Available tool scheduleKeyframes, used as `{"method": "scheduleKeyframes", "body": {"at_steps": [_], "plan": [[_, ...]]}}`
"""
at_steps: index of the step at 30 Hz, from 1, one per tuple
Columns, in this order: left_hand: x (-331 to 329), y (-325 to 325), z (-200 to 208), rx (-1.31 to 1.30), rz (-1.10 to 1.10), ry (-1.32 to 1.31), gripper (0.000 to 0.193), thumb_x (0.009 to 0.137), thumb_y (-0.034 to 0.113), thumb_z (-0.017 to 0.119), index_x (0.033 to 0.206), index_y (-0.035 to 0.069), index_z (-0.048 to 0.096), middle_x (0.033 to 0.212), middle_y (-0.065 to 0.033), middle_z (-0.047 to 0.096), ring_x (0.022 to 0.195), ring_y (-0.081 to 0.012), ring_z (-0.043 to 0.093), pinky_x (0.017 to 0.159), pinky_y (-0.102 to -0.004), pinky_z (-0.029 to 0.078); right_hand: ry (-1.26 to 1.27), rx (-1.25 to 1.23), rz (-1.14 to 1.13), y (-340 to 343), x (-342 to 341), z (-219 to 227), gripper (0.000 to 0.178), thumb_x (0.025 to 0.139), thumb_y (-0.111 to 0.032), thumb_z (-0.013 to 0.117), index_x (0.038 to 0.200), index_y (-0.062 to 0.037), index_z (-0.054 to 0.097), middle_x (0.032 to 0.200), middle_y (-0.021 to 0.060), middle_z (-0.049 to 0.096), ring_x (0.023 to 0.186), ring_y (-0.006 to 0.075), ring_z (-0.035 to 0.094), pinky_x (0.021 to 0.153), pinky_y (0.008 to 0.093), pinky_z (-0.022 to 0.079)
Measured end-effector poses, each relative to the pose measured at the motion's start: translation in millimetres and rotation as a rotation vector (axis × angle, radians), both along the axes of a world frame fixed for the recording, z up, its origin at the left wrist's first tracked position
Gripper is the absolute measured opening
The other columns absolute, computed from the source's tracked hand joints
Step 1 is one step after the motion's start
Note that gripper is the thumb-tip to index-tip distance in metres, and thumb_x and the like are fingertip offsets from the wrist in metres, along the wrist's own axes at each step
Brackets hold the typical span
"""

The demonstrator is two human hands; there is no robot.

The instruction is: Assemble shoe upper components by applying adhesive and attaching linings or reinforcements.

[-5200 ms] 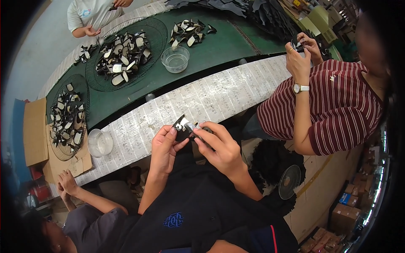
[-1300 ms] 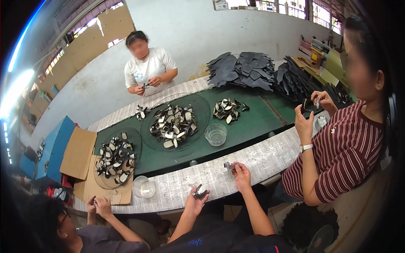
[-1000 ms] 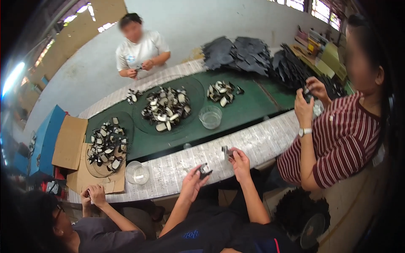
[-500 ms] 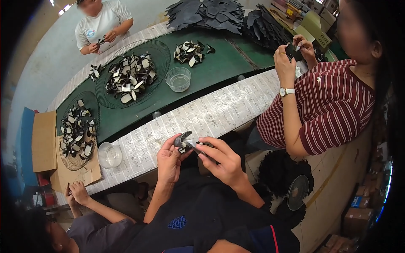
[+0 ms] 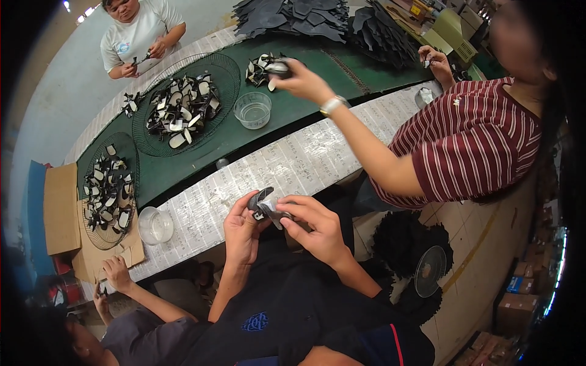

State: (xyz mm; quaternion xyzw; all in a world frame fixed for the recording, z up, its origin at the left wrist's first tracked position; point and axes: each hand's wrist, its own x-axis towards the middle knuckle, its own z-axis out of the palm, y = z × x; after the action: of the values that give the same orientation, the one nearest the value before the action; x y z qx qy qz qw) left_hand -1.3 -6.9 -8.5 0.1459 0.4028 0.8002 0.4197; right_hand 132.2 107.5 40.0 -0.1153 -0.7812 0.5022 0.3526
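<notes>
Close to my body, above the table's near edge, I hold a small curved black piece (image 5: 262, 198) with pale parts on it. My left hand (image 5: 242, 230) grips it from the left, thumb and fingers closed round its side. From the right, the pinched fingertips of my right hand (image 5: 318, 224) hold a whitish, thin flap (image 5: 273, 208) at the piece. I cannot make out whether the flap is part of it or a separate scrap. Similar black and cream pieces (image 5: 183, 107) lie heaped in a wire basket (image 5: 231, 64) on the green belt.
A second wire basket (image 5: 93, 235) stands at the left, beside a clear plastic tub (image 5: 156, 226). Another tub (image 5: 253, 111) sits on the green surface (image 5: 317, 76). Dark sheets (image 5: 293, 18) are stacked at the back. Co-workers sit left and right, and one stands opposite.
The co-worker in the striped top has reached left with a black piece to the small pile. My hands stay in nearly the same place, and the whitish flap hangs lower.
</notes>
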Motion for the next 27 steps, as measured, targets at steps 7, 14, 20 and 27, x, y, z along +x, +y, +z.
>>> {"method": "scheduleKeyframes", "body": {"at_steps": [7,14,20,27], "plan": [[2,-3,-2,-0.007,0.002,-0.017,0.045,0.093,0.017,0.063,0.132,-0.001,0.048,0.115,-0.0083,0.065,0.099,-0.0141,0.065,0.082,-0.0286,0.058,0.142,-0.472,0.142,4,6,-9,0.025,0.09,0.0,0.063,0.114,0.005,0.064,0.118,0.0135,0.061,0.102,0.0151,0.061,0.084,0.0258,0.054],[3,0,8,-0.065,0.025,0.046,0.041,0.095,0.011,0.06,0.132,-0.002,0.048,0.117,-0.0114,0.064,0.103,-0.0158,0.064,0.088,-0.0324,0.056,0.027,-0.011,-0.052,18,3,1,0.027,0.085,0.001,0.066,0.112,0.0012,0.065,0.114,0.0149,0.063,0.099,0.0231,0.065,0.08,0.0296,0.054],[4,0,4,-0.162,0.038,0.136,0.041,0.094,0.009,0.062,0.132,-0.002,0.05,0.114,-0.0095,0.064,0.1,-0.0126,0.062,0.086,-0.0269,0.053,0.022,0.257,-0.05,14,-2,3,0.03,0.079,0.004,0.07,0.108,-0.0008,0.068,0.111,0.0148,0.065,0.096,0.0261,0.066,0.079,0.0311,0.055],[6,3,11,-0.205,0.042,0.22,0.041,0.094,0.008,0.062,0.132,-0.003,0.051,0.112,-0.0088,0.064,0.098,-0.0119,0.062,0.086,-0.0255,0.052,0.017,0.363,-0.091,17,-4,-2,0.029,0.082,0.002,0.069,0.11,0.0008,0.065,0.11,0.0159,0.062,0.094,0.03,0.066,0.078,0.034,0.055]]}}
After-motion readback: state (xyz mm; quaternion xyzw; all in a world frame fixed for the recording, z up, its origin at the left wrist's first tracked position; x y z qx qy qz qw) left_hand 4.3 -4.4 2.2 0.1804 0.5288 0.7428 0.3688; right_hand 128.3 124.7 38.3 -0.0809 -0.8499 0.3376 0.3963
